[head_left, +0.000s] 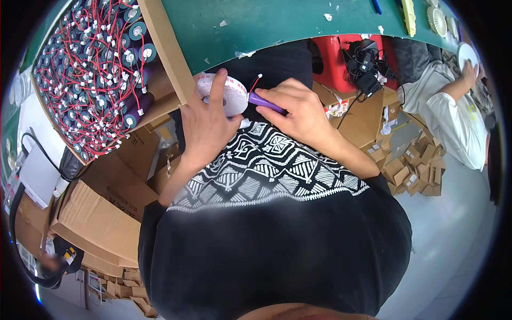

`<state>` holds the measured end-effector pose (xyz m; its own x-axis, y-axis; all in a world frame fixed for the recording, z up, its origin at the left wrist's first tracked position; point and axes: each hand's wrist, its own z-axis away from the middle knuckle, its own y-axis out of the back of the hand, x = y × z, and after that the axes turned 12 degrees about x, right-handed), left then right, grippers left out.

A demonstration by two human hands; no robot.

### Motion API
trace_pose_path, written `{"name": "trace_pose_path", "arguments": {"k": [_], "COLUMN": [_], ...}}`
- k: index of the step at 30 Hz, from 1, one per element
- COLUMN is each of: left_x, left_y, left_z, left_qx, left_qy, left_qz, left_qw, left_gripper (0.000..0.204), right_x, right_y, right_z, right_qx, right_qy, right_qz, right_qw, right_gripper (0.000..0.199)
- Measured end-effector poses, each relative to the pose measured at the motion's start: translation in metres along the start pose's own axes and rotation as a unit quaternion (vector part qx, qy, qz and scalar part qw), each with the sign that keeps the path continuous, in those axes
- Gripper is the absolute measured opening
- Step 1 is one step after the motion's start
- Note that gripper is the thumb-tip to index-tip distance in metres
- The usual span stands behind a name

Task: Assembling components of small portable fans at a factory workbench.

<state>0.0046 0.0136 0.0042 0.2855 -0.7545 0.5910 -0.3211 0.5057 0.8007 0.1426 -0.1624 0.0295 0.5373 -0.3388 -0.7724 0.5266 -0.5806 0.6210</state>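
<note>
In my left hand (204, 125) is a white roll of stickers or tape (235, 92) with red print, gripped at its side with the fingers spread over it. My right hand (301, 109) pinches a purple cylindrical battery (269, 104) beside the roll. A thin lead with a small white connector (260, 76) rises from the battery's near-roll end. Both hands are over my lap, close below the table edge. Whether the battery touches the roll is hard to tell.
At the left, an open cardboard box (169, 48) holds many similar batteries with red leads. The green table (256, 24) runs along the top. Black power adapters (368, 66) lie on a red stool (332, 58). Another person (453, 117) works at the right. Folded cardboard boxes (421, 168) lie behind.
</note>
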Motion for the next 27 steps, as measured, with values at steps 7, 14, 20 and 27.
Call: {"name": "trace_pose_path", "arguments": {"k": [7,14,20,27], "left_x": [0.002,0.006,0.002,-0.012], "left_y": [-0.001,-0.002,-0.01,-0.017], "left_z": [0.001,-0.003,-0.007,-0.006], "left_qx": [0.009,0.007,0.055,-0.01], "left_qy": [-0.002,-0.003,0.011,0.071], "left_qz": [-0.005,-0.019,-0.007,0.046], "left_qw": [1.0,1.0,0.998,0.996], "left_gripper": [0.115,0.114,0.113,0.124], "right_x": [-0.005,0.0,-0.004,-0.004], "right_y": [0.005,0.001,0.004,0.007], "right_z": [-0.006,-0.005,-0.011,-0.016], "right_qx": [-0.071,-0.122,-0.107,-0.079], "right_qy": [-0.105,-0.153,-0.189,-0.194], "right_qz": [-0.034,-0.05,-0.069,-0.08], "right_qw": [0.991,0.979,0.974,0.975], "right_gripper": [0.032,0.03,0.03,0.035]}}
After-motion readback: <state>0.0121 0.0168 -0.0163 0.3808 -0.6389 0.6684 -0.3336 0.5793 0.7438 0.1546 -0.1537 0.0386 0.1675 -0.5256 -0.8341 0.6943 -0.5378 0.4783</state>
